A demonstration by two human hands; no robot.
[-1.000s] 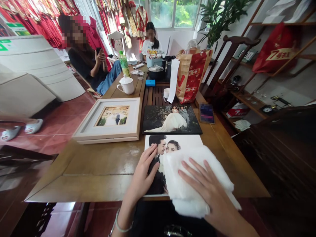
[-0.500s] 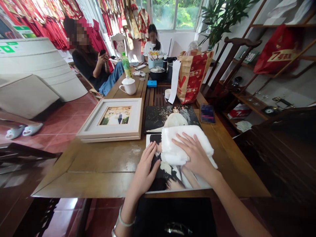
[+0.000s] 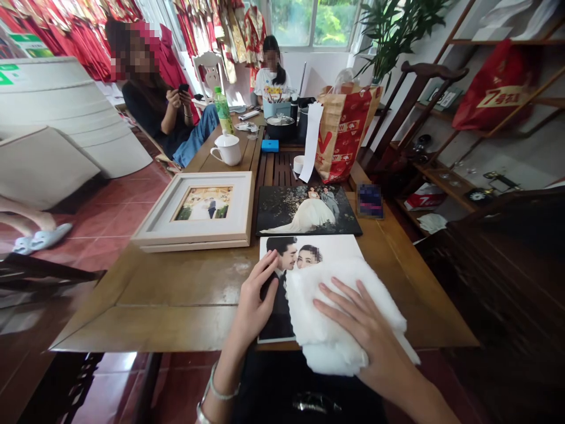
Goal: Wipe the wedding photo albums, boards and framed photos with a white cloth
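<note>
A photo print panel of a couple on a white background lies at the table's front edge. A folded white towel covers its lower right part and hangs past the front edge. My right hand lies on the towel with spread fingers; its thumb is hidden. At the panel's left edge, my left hand rests with its fingers stretched out and touching the surface. Just behind lies a dark photo panel showing a couple and a long white dress. A white-framed picture lies to the left, apart from my hands.
A lidded white mug, a green bottle and a blue box stand farther back on the wooden table. At right are a paper bag and a phone. Two people sit beyond; another person's legs show at left.
My right hand has drawn the towel toward me and slightly right, uncovering the faces on the front panel and the lower part of the dark one. My left hand stays by the left edge.
</note>
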